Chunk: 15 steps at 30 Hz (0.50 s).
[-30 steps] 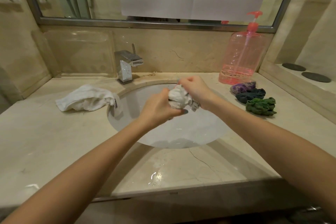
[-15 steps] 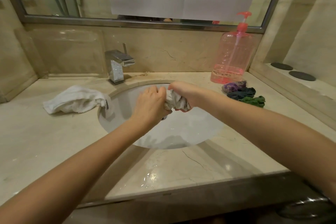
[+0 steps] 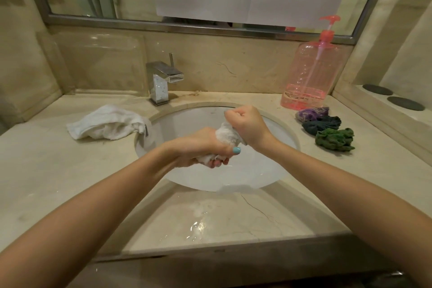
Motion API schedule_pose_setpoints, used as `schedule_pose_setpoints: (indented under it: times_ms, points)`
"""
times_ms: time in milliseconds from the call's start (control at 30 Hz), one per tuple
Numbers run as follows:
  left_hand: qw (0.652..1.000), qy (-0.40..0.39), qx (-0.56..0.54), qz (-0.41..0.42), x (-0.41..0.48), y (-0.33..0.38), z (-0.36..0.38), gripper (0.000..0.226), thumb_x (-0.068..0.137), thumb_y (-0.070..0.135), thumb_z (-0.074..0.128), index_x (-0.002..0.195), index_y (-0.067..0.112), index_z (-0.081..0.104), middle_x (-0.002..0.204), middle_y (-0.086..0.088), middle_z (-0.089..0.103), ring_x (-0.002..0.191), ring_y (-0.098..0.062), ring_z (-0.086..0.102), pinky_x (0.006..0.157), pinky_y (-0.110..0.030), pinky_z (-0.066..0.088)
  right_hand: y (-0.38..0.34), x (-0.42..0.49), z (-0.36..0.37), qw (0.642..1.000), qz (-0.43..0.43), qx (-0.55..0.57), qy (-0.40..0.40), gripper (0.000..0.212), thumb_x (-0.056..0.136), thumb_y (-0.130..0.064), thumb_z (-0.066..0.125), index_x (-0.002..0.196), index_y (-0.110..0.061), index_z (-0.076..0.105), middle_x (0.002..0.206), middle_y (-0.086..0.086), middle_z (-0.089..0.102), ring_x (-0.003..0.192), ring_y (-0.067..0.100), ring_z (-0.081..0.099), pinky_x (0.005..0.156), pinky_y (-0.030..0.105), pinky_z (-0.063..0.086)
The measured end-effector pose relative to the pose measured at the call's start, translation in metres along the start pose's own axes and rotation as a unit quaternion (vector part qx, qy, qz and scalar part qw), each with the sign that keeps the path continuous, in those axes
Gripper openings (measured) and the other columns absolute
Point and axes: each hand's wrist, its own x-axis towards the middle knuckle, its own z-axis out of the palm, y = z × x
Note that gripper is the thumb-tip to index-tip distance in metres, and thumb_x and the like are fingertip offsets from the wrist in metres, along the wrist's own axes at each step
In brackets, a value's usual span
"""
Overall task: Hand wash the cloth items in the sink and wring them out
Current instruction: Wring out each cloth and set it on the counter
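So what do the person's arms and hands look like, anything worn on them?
Left forearm and right forearm are bare, no sleeves in view. No watch, bracelet or ring shows on the left hand or right hand. The left thumbnail is painted pale turquoise.

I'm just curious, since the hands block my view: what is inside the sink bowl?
Only bare white wall shows inside the sink. The left hand and right hand hold a white cloth over it, hiding the middle, so the drain cannot be seen.

Towel [image 3: 105, 123] left of the sink [image 3: 264, 163], faucet [image 3: 163, 82] behind, bottle [image 3: 311, 77] and three cloths [image 3: 321, 124] right.
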Motion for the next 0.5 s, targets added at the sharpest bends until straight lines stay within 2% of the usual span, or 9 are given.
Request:
schedule_pose_setpoints:
  times_ms: [67,133,200,300,400,500]
  points:
    - [0.997,-0.032,-0.070,0.011,-0.001,-0.012,0.004,0.053,0.063,0.037,0.079,0.096,0.003,0.055,0.063,-0.002,0.055,0.045,-0.008,0.044,0.042,-0.015,0.038,-0.002,-0.006,0.003,0.999,0.001,0.026,-0.022,0.038,0.071,-0.016,0.047,0.039,-0.025,0.027,0.040,-0.009,0.022,0.040,0.008,0.020,0.040,0.021,0.017]
    - [0.985,-0.058,-0.154,0.056,0.002,-0.021,0.009,0.065,0.056,0.046,0.083,0.093,0.004,0.051,0.057,0.000,0.051,0.039,-0.005,0.039,0.038,-0.013,0.034,-0.006,-0.005,0.001,0.998,-0.016,0.039,-0.036,0.034,0.071,-0.015,0.047,0.041,-0.019,0.029,0.040,-0.006,0.023,0.040,0.009,0.020,0.040,0.021,0.016]
    - [0.966,-0.097,-0.222,0.093,0.008,-0.025,0.011,0.075,0.056,0.062,0.084,0.091,0.005,0.049,0.054,0.002,0.050,0.036,-0.002,0.039,0.035,-0.011,0.033,-0.013,0.000,-0.001,0.997,-0.037,0.054,-0.035,0.033,0.074,-0.015,0.048,0.044,-0.011,0.033,0.044,-0.002,0.025,0.041,0.013,0.021,0.041,0.022,0.015]
    - [0.953,-0.126,-0.259,0.093,0.016,-0.026,0.005,0.074,0.061,0.072,0.074,0.087,0.006,0.051,0.052,0.002,0.051,0.035,-0.002,0.041,0.034,-0.011,0.034,-0.011,0.004,0.001,0.994,-0.050,0.097,-0.016,0.041,0.080,-0.026,0.055,0.048,-0.006,0.038,0.048,0.000,0.026,0.046,0.017,0.023,0.045,0.027,0.017]
    - [0.968,-0.082,-0.230,0.058,0.016,-0.031,0.004,0.076,0.066,0.079,0.057,0.090,0.007,0.052,0.053,0.003,0.051,0.037,-0.002,0.042,0.036,-0.011,0.034,0.008,0.004,0.012,0.992,-0.048,0.114,0.002,0.066,0.079,-0.048,0.056,0.047,0.006,0.033,0.050,0.007,0.029,0.049,0.022,0.024,0.047,0.037,0.018]
    - [0.971,0.015,-0.239,0.017,0.018,-0.032,0.009,0.065,0.079,0.070,0.040,0.093,0.009,0.054,0.058,-0.001,0.056,0.039,-0.004,0.041,0.038,-0.012,0.033,0.021,0.011,0.017,0.993,-0.025,0.116,0.018,0.069,0.079,-0.049,0.052,0.060,0.017,0.045,0.057,0.014,0.042,0.055,0.024,0.036,0.051,0.038,0.028]
